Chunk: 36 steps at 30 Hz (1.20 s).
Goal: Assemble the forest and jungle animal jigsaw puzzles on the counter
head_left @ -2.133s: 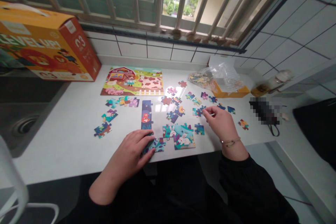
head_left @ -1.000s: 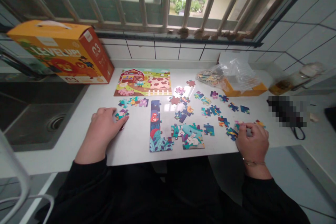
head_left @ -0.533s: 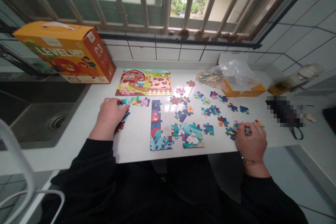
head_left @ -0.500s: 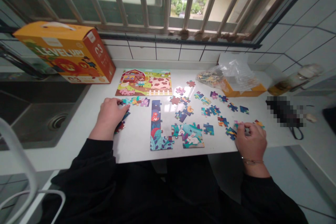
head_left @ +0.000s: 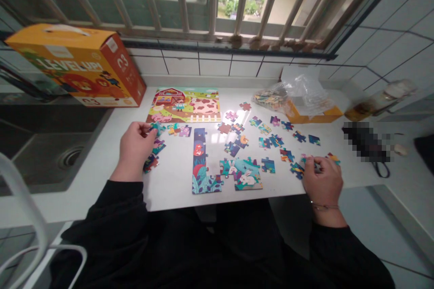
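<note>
My left hand (head_left: 136,146) is at the left of the white counter, thumb and fingers pinched on a teal puzzle piece (head_left: 158,128). Below it lie more dark pieces (head_left: 151,163). My right hand (head_left: 323,180) rests at the right, fingers curled down over a puzzle piece (head_left: 317,167) that is mostly hidden. Between the hands are a joined L-shaped strip (head_left: 200,162) and a joined rabbit section (head_left: 248,179), touching near the strip's lower end. Several loose pieces (head_left: 275,140) are scattered to their upper right.
A farm picture (head_left: 185,105) lies at the back of the counter (head_left: 172,189). An orange box (head_left: 77,65) stands back left beside the sink (head_left: 64,149). Back right are a bag of pieces (head_left: 270,95), an open orange box (head_left: 315,115) and a bottle (head_left: 379,99).
My left hand has shifted slightly left and up, uncovering dark pieces beneath it, and the teal piece has moved left from the owl pieces. My right hand has hardly moved.
</note>
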Each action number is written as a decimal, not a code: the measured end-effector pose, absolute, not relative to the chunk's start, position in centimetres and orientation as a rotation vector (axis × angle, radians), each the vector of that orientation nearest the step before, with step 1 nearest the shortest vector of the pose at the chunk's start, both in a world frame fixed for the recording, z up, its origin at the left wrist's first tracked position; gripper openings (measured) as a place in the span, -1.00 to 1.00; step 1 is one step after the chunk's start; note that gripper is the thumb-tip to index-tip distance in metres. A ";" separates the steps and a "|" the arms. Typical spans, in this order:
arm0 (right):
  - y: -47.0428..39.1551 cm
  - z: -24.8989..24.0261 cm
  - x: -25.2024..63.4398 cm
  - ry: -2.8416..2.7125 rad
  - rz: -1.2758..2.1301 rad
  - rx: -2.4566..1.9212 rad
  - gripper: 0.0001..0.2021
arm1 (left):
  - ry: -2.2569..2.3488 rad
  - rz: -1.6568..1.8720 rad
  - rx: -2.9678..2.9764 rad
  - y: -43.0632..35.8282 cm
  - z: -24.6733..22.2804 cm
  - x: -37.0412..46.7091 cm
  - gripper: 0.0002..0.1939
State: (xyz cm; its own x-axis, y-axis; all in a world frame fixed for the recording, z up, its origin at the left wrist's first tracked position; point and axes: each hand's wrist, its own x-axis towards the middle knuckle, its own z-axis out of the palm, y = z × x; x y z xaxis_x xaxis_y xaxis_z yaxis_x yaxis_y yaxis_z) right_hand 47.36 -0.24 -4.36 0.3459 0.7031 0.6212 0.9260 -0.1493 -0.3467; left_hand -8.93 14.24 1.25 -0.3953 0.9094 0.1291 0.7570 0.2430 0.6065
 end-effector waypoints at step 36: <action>-0.1 -4.7 47.7 -1.431 -0.381 -1.937 -0.74 | 2.403 0.513 1.751 13.4 2.0 -9.5 -0.62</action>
State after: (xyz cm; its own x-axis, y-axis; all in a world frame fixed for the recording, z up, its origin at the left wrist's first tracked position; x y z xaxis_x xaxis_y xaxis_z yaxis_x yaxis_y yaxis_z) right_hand 47.69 -0.06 -4.68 0.3496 0.7210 0.5982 0.9230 -0.1557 -0.3518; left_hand -9.49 13.36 2.04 -0.3211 0.9420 0.0976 0.8997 0.2713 0.3421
